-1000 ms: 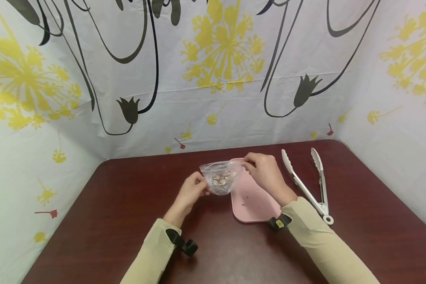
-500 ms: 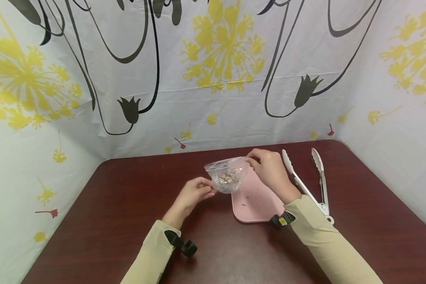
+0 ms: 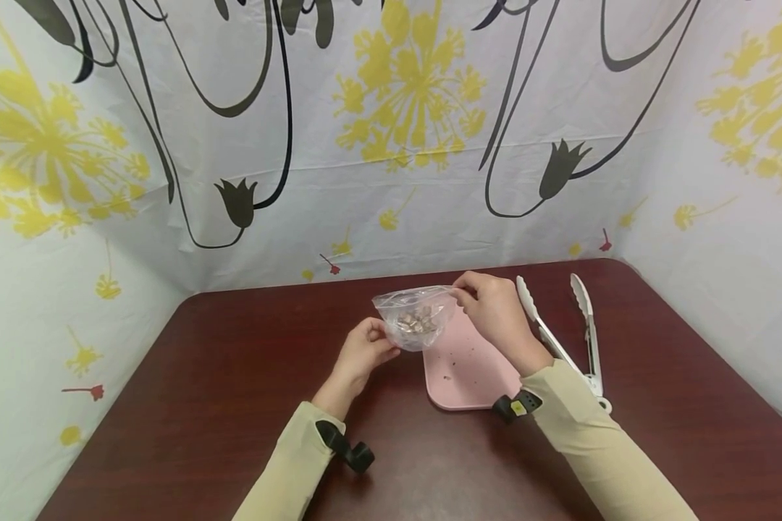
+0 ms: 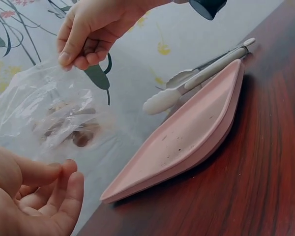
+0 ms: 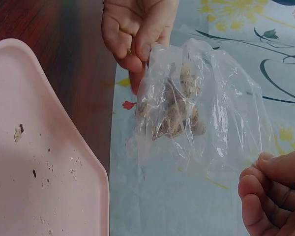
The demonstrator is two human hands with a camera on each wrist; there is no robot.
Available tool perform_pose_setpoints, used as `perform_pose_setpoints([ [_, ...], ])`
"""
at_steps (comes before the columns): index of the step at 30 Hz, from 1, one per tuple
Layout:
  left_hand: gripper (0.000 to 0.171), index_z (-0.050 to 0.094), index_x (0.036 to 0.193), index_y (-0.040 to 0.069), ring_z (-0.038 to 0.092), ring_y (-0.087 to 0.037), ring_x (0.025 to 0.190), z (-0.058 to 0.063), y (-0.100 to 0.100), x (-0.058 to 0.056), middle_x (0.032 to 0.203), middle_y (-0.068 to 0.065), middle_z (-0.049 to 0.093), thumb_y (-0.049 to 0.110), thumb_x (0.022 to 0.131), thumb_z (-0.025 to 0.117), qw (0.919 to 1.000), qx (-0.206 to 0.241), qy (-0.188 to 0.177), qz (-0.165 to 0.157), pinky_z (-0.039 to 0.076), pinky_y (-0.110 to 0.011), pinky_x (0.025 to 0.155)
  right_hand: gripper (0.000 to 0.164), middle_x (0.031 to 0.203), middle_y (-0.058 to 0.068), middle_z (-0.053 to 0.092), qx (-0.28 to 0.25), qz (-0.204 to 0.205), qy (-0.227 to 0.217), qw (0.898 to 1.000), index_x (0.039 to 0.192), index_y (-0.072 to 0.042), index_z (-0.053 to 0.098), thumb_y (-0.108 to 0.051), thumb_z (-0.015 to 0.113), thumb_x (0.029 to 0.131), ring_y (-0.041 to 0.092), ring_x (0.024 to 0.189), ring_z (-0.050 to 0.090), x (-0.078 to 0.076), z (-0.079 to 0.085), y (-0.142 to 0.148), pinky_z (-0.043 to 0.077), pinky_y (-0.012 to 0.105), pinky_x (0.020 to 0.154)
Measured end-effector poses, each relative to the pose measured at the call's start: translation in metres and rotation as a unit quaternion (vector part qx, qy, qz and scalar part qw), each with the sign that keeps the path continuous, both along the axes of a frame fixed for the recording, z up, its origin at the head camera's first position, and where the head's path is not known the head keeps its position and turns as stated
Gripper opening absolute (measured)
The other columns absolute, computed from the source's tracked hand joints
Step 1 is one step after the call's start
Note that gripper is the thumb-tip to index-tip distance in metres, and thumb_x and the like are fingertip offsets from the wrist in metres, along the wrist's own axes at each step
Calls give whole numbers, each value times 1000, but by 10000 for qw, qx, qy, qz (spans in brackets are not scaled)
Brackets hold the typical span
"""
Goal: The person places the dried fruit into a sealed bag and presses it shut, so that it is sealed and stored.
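Note:
A clear plastic zip bag hangs above the table, with small tan and brown knobbly pieces gathered low inside it. My right hand pinches the bag's upper right corner between thumb and fingertips. Below, at the bag's lower left side, my left hand has loosely bent fingers, their tips right at the plastic. The left wrist view shows the left thumb and forefinger tips close together just under the bag. A pink tray lies behind and to the right of the bag, partly covered by the right forearm.
Dark crumbs are scattered on the tray. Metal tongs with pale scalloped ends lie spread at the back right, partly behind the right sleeve. The dark red wooden table ends at a printed cloth.
Both hands have moved the bag slightly up, the right hand also rightward. The left hand came away from the bag's side, fingers loosening, then bent again at its lower edge. The pieces settled inside.

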State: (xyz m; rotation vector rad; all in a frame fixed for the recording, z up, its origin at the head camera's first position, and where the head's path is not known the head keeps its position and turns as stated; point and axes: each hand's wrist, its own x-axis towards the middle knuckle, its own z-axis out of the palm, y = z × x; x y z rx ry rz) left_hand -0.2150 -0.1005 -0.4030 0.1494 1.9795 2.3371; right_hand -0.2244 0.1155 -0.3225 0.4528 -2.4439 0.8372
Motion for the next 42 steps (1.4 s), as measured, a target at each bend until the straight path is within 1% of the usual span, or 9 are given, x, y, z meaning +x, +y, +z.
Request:
perform_pose_setpoints([
  [3, 14, 51, 93, -2, 61, -13, 69, -1, 1, 0, 85, -9, 62, -9, 84, 59, 9998, 95, 157, 58, 57, -33, 72, 6, 74, 9, 70, -3, -13, -21, 10000, 86, -5, 71, -12, 69, 87, 16, 61, 65, 0, 0, -1, 48, 31, 55],
  [8, 15, 51, 94, -2, 60, -12, 68, -2, 6, -3, 84, -5, 61, -11, 84, 57, 9993, -88, -146, 335, 56, -29, 68, 6, 74, 8, 70, -16, -23, -22, 10000, 87, -6, 71, -11, 69, 87, 16, 61, 66, 0, 1, 0, 49, 32, 56],
  [12, 17, 50, 97, -2, 57, -10, 68, -2, 7, -4, 81, -2, 60, -13, 84, 55, 9982, -431, -192, 383, 54, -28, 68, 6, 75, 9, 70, 4, -28, 82, 10000, 86, -6, 71, -11, 69, 87, 17, 62, 66, 1, 1, 1, 49, 32, 57],
  [18, 21, 52, 98, -4, 55, -10, 69, 0, 5, -1, 83, -8, 63, -12, 81, 58, 9900, -1349, 219, 354, 48, -26, 67, 5, 78, 10, 71, 66, -64, 338, 9994, 84, -5, 72, -10, 70, 86, 19, 64, 63, 0, 3, 2, 47, 34, 58],
  [21, 19, 54, 96, -2, 55, -10, 71, 1, 4, 0, 84, -12, 66, -7, 81, 64, 9775, -1958, 594, 514, 47, -25, 66, 6, 79, 9, 71, 77, -67, 388, 9992, 84, -6, 72, -12, 70, 86, 20, 65, 62, -1, 4, 3, 47, 34, 59],
  [26, 18, 59, 92, 5, 57, -11, 69, -1, -1, 0, 80, -8, 68, 4, 79, 71, 9378, -3126, 1146, 983, 47, -25, 65, 7, 80, 10, 71, 90, -111, 484, 9987, 84, -6, 72, -13, 71, 86, 22, 67, 62, -2, 6, 6, 47, 37, 60],
  [29, 18, 60, 92, 7, 58, -12, 70, 0, -3, 0, 80, -6, 68, 4, 77, 70, 9239, -3422, 1343, 1060, 48, -26, 66, 8, 80, 10, 71, 83, -93, 527, 9985, 84, -6, 72, -13, 70, 86, 22, 67, 62, -3, 9, 6, 48, 37, 60],
  [35, 21, 61, 93, 7, 55, -11, 66, 7, -5, 3, 77, -4, 66, 2, 75, 69, 9103, -3716, 1535, 991, 46, -24, 64, 8, 79, 11, 70, 15, -12, 684, 9977, 84, -4, 71, -12, 69, 87, 21, 64, 61, -5, 14, 7, 47, 36, 58],
  [42, 22, 62, 95, 8, 53, -10, 65, 8, -8, 5, 75, -2, 65, 1, 74, 67, 8970, -4073, 1508, 826, 44, -26, 64, 7, 81, 11, 70, 3, -11, 760, 9971, 84, -3, 71, -9, 70, 86, 22, 66, 62, -7, 18, 9, 47, 36, 60],
])
